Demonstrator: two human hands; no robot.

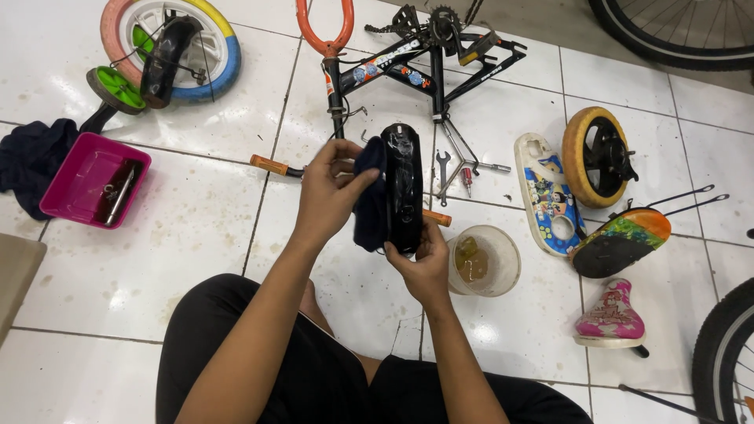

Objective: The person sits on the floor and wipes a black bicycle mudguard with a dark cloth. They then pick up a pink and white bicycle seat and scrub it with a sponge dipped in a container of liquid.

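Head view: the black mudguard (405,184) is held upright between both hands, above the white tiled floor (196,235). The left hand (330,192) is closed on a dark cloth (371,206), pressing it against the mudguard's left face. The right hand (424,263) grips the mudguard's lower end from below. Just right of it stands a clear cup (485,261); wrenches (455,169) and the small bicycle frame (416,63) lie beyond. Bare tile lies to the left, up to the pink tray (88,182).
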